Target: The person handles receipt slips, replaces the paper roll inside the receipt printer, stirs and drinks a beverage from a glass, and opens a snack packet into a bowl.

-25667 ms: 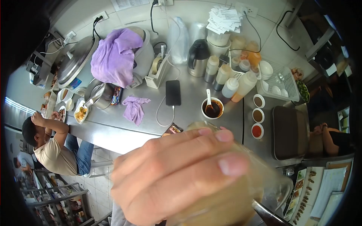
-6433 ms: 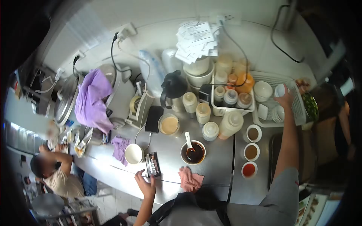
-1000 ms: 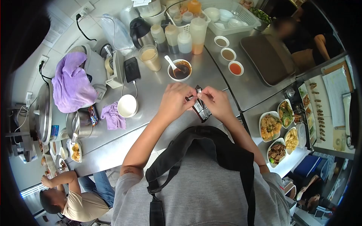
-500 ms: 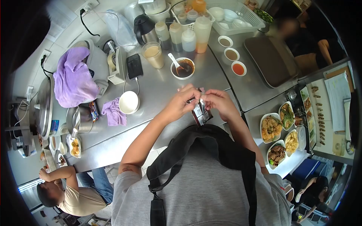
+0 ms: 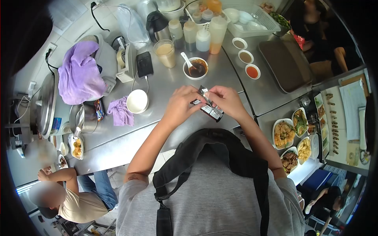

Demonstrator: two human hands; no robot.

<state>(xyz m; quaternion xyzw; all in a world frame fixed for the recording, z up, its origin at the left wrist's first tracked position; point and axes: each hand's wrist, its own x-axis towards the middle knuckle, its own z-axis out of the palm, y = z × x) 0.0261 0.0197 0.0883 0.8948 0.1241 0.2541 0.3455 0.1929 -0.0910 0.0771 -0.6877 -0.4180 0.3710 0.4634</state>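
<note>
Over the steel counter's near edge, both hands grip a small dark sachet with silver parts. My left hand pinches its left side with fingers curled. My right hand pinches its upper part, where a shiny strip sticks up between the hands. Whether the sachet is torn through I cannot tell. Just beyond the hands stands a white bowl of dark brown sauce, a white spoon resting in it. To the left is a white bowl, tilted, beside a crumpled purple cloth.
Behind the sauce bowl stand a plastic cup of tan drink, squeeze bottles and a phone on a cable. Rightward are small sauce cups, a brown tray and filled dishes. Another person is at lower left.
The sachet has turned, its lower end swinging to the right, and its silver strip shows higher between the hands. My left hand has come a little closer. The whole view has shifted slightly.
</note>
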